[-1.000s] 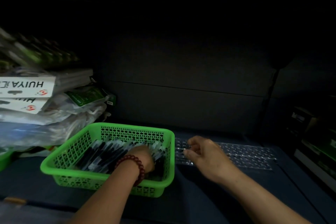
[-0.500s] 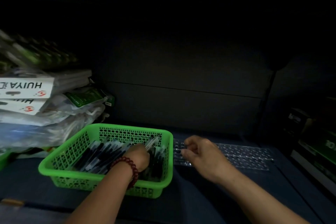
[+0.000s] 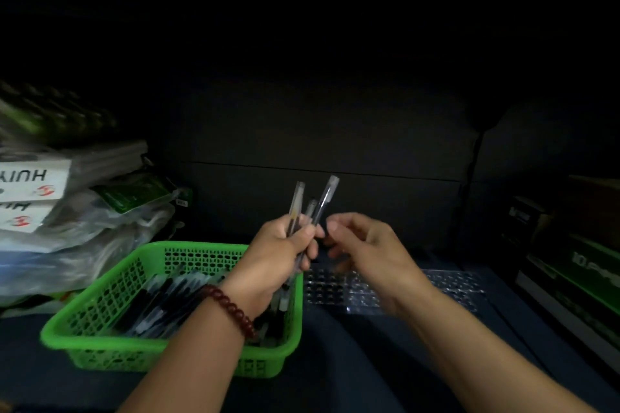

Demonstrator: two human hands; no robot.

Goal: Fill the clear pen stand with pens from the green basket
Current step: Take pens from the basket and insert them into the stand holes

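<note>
A green basket [image 3: 100, 305] with several black pens lies on the dark shelf at the lower left. My left hand [image 3: 275, 258], with a red bead bracelet on the wrist, grips a small bunch of clear pens [image 3: 322, 204] upright above the basket's right end. My right hand [image 3: 365, 248] hovers just right of the bunch, thumb and fingers curled close to the pens; the blur hides whether they touch. The clear pen stand [image 3: 402, 292], a flat perforated plate, lies on the shelf right of the basket, under my right hand.
Stacked white boxes and plastic-wrapped packs [image 3: 67, 211] pile up at the left behind the basket. Dark and green boxes [image 3: 570, 261] stand at the right edge. A dark back wall closes the shelf behind.
My left hand has come up out of the basket with a bunch of pens. My right hand has lifted off the pen stand and moved toward the pens.
</note>
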